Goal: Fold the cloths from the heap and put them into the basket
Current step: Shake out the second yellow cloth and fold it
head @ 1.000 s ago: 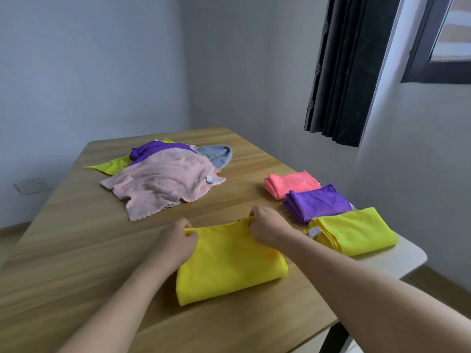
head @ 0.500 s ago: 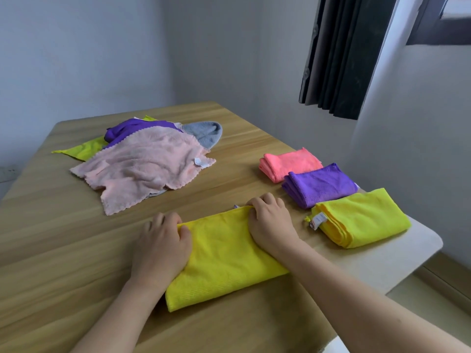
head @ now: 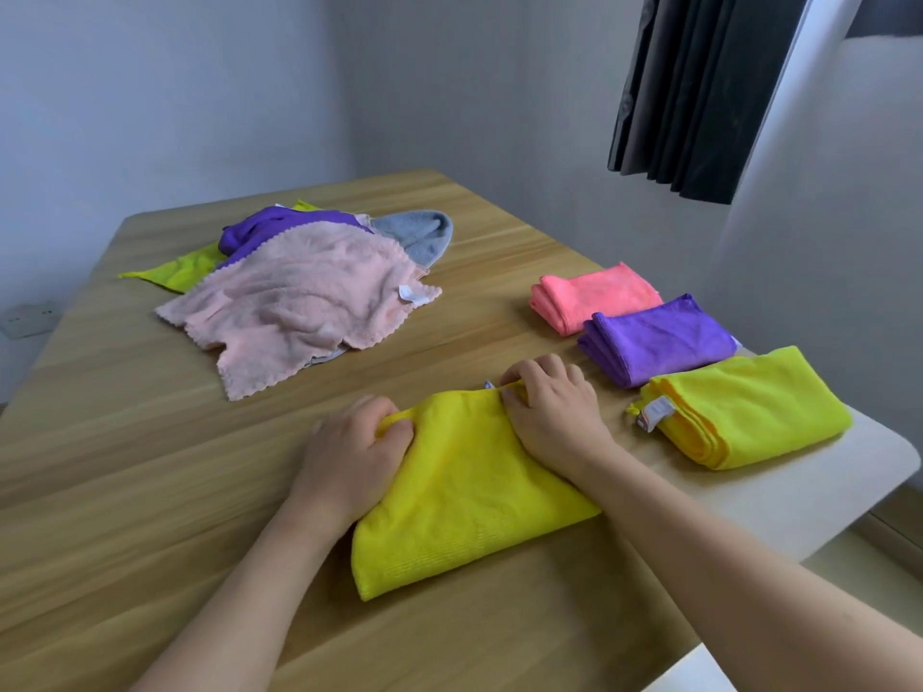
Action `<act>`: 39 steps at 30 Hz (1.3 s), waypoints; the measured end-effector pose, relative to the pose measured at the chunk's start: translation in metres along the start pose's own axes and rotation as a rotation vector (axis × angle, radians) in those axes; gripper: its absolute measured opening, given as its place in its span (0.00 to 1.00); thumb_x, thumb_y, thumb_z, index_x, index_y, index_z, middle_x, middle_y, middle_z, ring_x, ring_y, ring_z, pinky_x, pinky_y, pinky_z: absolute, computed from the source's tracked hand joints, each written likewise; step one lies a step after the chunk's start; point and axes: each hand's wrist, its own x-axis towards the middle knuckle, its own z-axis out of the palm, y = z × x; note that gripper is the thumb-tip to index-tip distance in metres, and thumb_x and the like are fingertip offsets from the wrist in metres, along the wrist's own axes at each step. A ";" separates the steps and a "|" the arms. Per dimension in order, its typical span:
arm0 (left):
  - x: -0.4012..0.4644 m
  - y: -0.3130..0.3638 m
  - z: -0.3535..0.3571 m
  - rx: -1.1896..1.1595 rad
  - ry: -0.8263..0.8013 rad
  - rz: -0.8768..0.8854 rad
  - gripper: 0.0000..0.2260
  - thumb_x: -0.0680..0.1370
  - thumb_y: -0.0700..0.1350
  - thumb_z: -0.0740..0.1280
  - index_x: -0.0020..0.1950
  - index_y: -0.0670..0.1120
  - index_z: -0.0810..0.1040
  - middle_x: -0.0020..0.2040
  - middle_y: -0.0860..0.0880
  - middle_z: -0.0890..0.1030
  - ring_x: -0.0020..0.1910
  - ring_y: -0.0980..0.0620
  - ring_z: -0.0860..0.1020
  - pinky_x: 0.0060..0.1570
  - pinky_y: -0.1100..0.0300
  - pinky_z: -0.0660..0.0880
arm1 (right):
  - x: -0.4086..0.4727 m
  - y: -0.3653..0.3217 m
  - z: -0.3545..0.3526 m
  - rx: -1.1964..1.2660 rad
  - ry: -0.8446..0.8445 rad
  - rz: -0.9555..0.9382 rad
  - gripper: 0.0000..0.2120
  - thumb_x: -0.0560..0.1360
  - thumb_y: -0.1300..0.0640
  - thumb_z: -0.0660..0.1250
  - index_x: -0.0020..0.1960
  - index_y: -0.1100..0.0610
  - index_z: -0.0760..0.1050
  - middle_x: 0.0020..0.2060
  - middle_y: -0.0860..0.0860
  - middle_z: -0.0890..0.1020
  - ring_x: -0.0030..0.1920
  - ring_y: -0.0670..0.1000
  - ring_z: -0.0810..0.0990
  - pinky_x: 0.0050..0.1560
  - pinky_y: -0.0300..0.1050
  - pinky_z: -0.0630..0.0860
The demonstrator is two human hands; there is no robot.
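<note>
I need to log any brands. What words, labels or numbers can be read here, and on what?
No text can be read.
Tag on folded yellow cloth: print too blurred.
Tag on pink cloth: too small, looks blank.
Tag beside right hand: mostly hidden.

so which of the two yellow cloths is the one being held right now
The yellow cloth in front: the left hand and right hand pinch its far edge. The folded yellow cloth at the right lies untouched.

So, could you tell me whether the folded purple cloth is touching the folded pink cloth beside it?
Touching. In the head view, the folded purple cloth overlaps the near edge of the folded pink cloth, and no strip of table shows between them.
</note>
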 end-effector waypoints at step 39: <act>-0.096 -0.006 -0.010 -0.188 0.086 0.136 0.30 0.69 0.25 0.61 0.63 0.52 0.73 0.64 0.53 0.67 0.61 0.55 0.70 0.55 0.80 0.61 | -0.139 0.002 -0.057 -0.047 -0.244 -0.434 0.33 0.74 0.37 0.61 0.75 0.49 0.61 0.75 0.47 0.61 0.74 0.47 0.60 0.75 0.42 0.50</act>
